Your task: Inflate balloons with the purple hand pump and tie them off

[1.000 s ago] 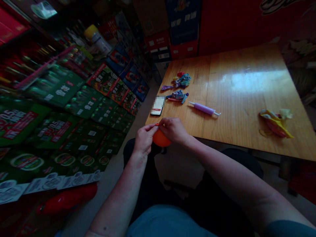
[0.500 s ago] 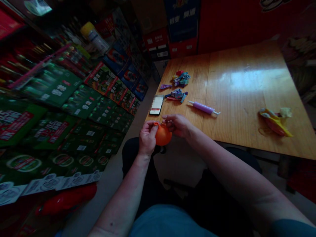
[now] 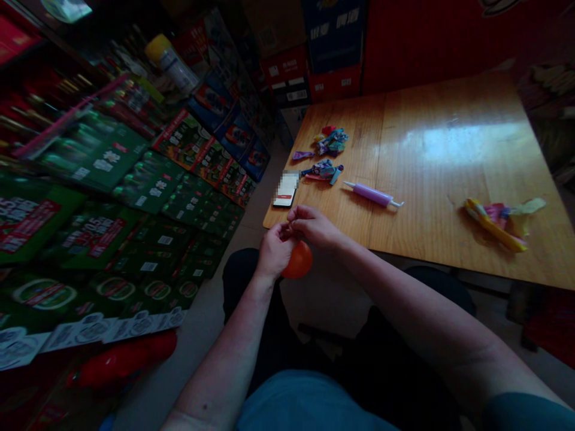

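Note:
A small inflated orange balloon hangs just off the near left corner of the wooden table. My left hand is closed round its left side and neck. My right hand pinches the neck from above, fingertips meeting those of the left hand. The neck itself is hidden between the fingers. A purple hand pump lies on the table beyond my hands.
A phone lies at the table's left edge beside two heaps of uninflated balloons. A yellow and pink deflated balloon piece lies at the right. Stacked green cartons fill the left side. A red object rests on the floor.
Both hands have closed together over the balloon's neck, and the balloon has dropped slightly lower beneath them. The yellow piece on the right looks shifted and spread.

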Available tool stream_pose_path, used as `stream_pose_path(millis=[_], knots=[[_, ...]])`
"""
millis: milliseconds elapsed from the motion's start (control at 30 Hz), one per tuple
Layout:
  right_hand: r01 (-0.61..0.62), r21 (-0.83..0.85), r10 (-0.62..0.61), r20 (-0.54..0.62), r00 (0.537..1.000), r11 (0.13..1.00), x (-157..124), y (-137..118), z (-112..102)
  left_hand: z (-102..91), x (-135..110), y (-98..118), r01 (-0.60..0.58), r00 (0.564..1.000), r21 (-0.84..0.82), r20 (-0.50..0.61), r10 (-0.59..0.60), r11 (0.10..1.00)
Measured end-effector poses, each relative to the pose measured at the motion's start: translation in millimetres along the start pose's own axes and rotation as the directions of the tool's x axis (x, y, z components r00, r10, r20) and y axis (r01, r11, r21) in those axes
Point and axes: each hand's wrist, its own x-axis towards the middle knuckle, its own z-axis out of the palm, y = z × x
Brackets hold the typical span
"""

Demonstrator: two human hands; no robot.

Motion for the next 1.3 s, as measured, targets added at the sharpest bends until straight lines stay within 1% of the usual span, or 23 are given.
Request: stream_pose_path(millis=[100, 167, 200, 267, 333, 400, 433, 467, 500, 533, 567, 633, 700, 800, 833, 867, 933, 967, 1033, 1067, 1167, 1233, 1300], knots=[[0.136, -0.216, -0.119, 0.089, 0.989, 0.967, -4, 2, 3, -7.6, 1, 0, 0.017, 1.0, 0.06, -0.006, -0.017, 0.998], [0.204, -0.273, -0.173, 0.132, 0.976, 0.94, -7, 1, 6, -10.9, 2, -1, 0.024, 0.999, 0.052, -0.029, -0.022, 0.998], [0.207, -0.273, -0.175, 0.135, 0.975, 0.939, -8, 0, 8, -12.1, 2, -1, 0.027, 0.999, 0.041, -0.037, -0.026, 0.999], [0.149, -0.231, -0.135, 0.079, 0.988, 0.961, -9, -3, 9, -14.0, 2, -1, 0.039, 0.998, -0.003, -0.048, -0.039, 0.999], [0.052, -0.125, -0.057, -0.041, 0.998, 0.991, -10, -7, 8, -16.7, 2, 1, 0.08, 0.996, -0.109, -0.04, -0.085, 0.991], [-0.027, -0.009, 0.026, -0.132, 0.991, 1.0, -10, -12, 5, -20.4, 2, 4, 0.129, 0.99, -0.217, -0.02, -0.136, 0.968], [-0.055, 0.016, 0.056, -0.144, 0.988, 0.998, -11, -14, 4, -22.5, 2, 5, 0.147, 0.988, -0.253, -0.011, -0.155, 0.956], [-0.078, -0.004, 0.077, -0.135, 0.988, 0.997, -12, -15, 2, -24.5, 2, 6, 0.157, 0.986, -0.272, -0.006, -0.165, 0.95], [-0.091, -0.079, 0.081, -0.118, 0.99, 0.993, -13, -16, 1, -26.3, 2, 6, 0.157, 0.986, -0.274, -0.007, -0.166, 0.949], [-0.085, -0.195, 0.065, -0.108, 0.992, 0.977, -14, -16, 1, -28.0, 2, 6, 0.156, 0.986, -0.28, -0.01, -0.166, 0.947], [-0.06, -0.331, 0.028, -0.1, 0.995, 0.942, -16, -15, 1, -29.6, 2, 6, 0.155, 0.986, -0.286, -0.013, -0.166, 0.946], [0.015, -0.554, -0.066, -0.073, 0.995, 0.833, -18, -13, 2, -32.5, 2, 7, 0.156, 0.986, -0.285, -0.01, -0.166, 0.946], [0.062, -0.641, -0.124, -0.052, 0.991, 0.765, -19, -10, 5, -35.6, 2, 9, 0.129, 0.991, -0.221, 0.003, -0.131, 0.967], [0.026, -0.655, -0.123, -0.103, 0.987, 0.755, -18, -6, 9, -37.7, 1, 13, 0.003, 1.0, -0.029, 0.015, -0.003, 1.0], [0.006, -0.639, -0.122, -0.137, 0.983, 0.769, -17, -5, 10, -36.9, 1, 13, -0.047, 0.999, 0.038, 0.003, 0.047, 0.998], [-0.024, -0.584, -0.097, -0.175, 0.98, 0.811, -16, -4, 10, -35.1, 1, 13, -0.087, 0.996, 0.094, -0.021, 0.089, 0.992], [-0.123, -0.366, 0.04, -0.226, 0.973, 0.922, -13, -3, 11, -29.0, 1, 10, -0.14, 0.983, 0.174, -0.094, 0.158, 0.975], [-0.185, -0.234, 0.133, -0.222, 0.966, 0.955, -12, -3, 11, -25.2, 1, 8, -0.153, 0.975, 0.189, -0.133, 0.179, 0.97], [-0.291, -0.027, 0.282, -0.176, 0.943, 0.956, -9, -4, 9, -17.7, 1, 3, -0.159, 0.962, 0.163, -0.194, 0.19, 0.974], [-0.318, 0.029, 0.319, -0.154, 0.935, 0.948, -8, -6, 7, -14.4, 0, 2, -0.161, 0.958, 0.142, -0.214, 0.189, 0.977], [-0.341, 0.164, 0.362, -0.116, 0.925, 0.925, -6, -10, 0, -7.2, -2, 2, -0.186, 0.945, 0.136, -0.248, 0.215, 0.973], [-0.346, 0.236, 0.377, -0.099, 0.921, 0.908, -5, -11, -3, -4.1, -4, 6, -0.225, 0.927, 0.19, -0.261, 0.27, 0.956], [-0.35, 0.278, 0.387, -0.086, 0.918, 0.894, -3, -10, -5, -1.8, -7, 11, -0.277, 0.906, 0.273, -0.245, 0.345, 0.921]])
